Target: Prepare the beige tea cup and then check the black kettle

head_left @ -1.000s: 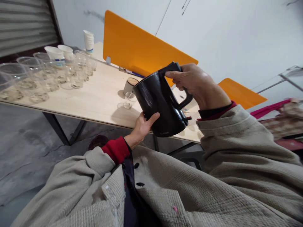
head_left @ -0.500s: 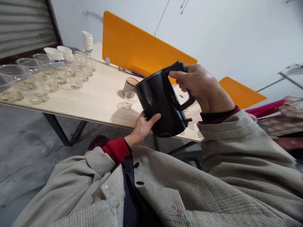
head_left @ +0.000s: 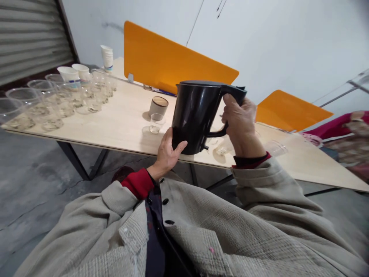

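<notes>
Head view: the right hand is wrapped tightly around the handle of a black kettle, fingers curled through the loop and thumb near the top of the handle. The left hand presses against the kettle's lower left side and base, palm cupped and thumb laid along the bottom edge, so it supports the kettle without closing around it. The kettle stands upright in the air, lid shut, held above the near edge of the table, roughly at the middle of that edge.

On the table just left of the kettle stands a small clear glass, and just behind it a short tan cup with a dark rim. Toward the far left end of the table a cluster of clear plastic cups crowds the surface, with two white paper cups behind them and a stack of paper cups near the far left corner. An orange divider panel rises along the table's far edge, and a second orange panel shows to the right. More clear cups lie on the table right of the kettle, partly hidden by the right hand.
</notes>
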The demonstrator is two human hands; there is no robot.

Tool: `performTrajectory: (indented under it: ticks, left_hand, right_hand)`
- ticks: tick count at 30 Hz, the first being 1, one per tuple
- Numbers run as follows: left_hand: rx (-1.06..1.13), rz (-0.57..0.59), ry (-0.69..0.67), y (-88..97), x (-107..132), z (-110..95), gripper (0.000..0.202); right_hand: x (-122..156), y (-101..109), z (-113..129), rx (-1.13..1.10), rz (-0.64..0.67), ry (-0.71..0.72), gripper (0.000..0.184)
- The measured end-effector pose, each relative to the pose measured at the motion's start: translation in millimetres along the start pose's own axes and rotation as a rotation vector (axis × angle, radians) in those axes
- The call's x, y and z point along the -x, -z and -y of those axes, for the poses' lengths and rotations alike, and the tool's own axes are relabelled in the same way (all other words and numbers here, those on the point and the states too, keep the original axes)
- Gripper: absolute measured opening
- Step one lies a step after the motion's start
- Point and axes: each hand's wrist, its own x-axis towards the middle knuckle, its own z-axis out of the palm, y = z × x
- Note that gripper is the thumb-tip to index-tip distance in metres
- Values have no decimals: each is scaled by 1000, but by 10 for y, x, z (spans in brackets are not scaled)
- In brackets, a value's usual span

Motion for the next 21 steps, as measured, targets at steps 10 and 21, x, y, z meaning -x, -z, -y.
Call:
performTrajectory:
  ticks: [10, 21]
  left_hand:
    - [-224, 94, -65, 454, 206, 68, 59]
    - [-291, -11, -54, 801, -2, 146, 47]
  right_hand:
    - [-418, -408, -592, 78, -38, 163, 40]
    - [-1224, -625, -1355, 206, -260, 323, 35]
